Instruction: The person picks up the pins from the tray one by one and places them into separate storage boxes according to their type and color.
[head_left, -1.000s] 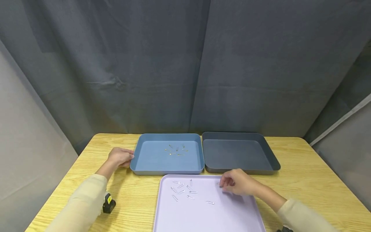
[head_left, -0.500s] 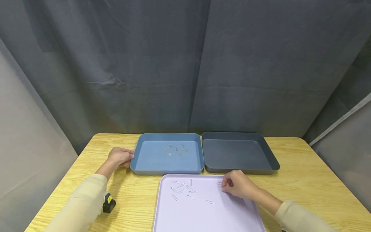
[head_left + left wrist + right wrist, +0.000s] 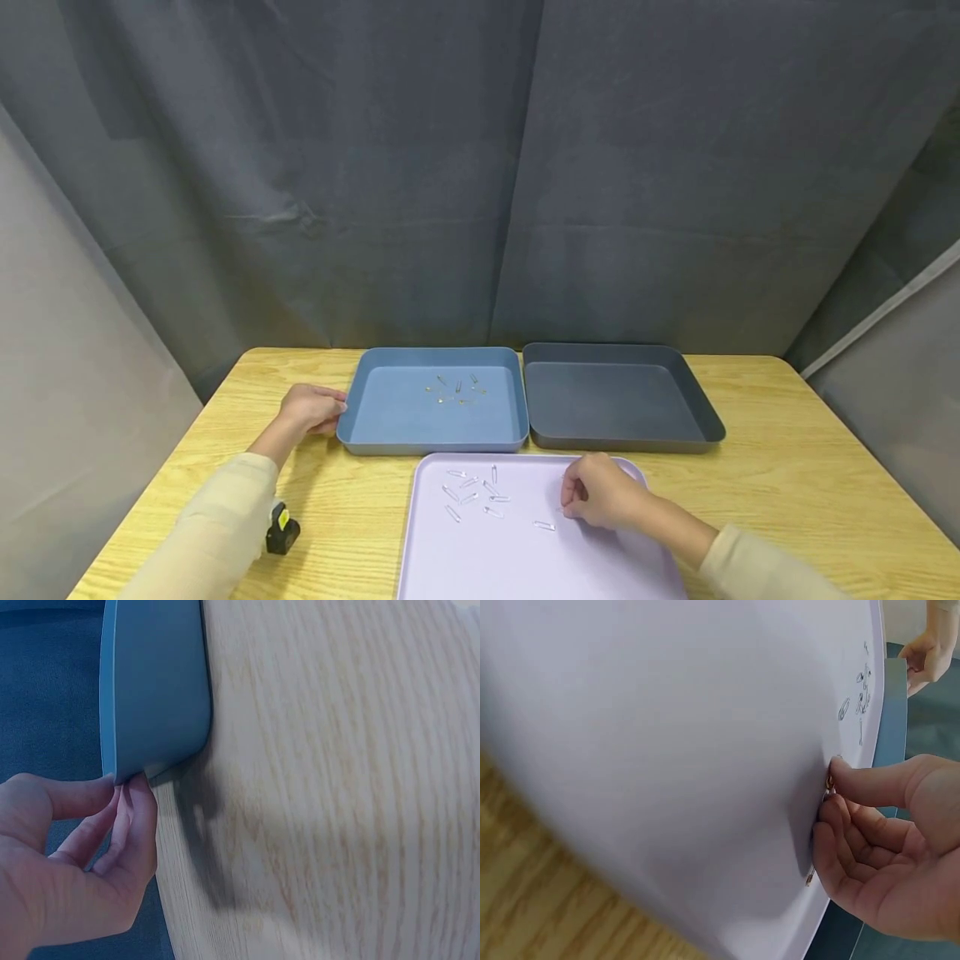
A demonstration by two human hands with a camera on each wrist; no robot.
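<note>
Small pins [image 3: 459,389] too tiny to identify

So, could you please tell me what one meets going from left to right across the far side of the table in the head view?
Left hand → blue tray → dark grey tray.

Left hand [image 3: 311,408] rests with fingers loosely curled; right hand [image 3: 598,493] pinches.
</note>
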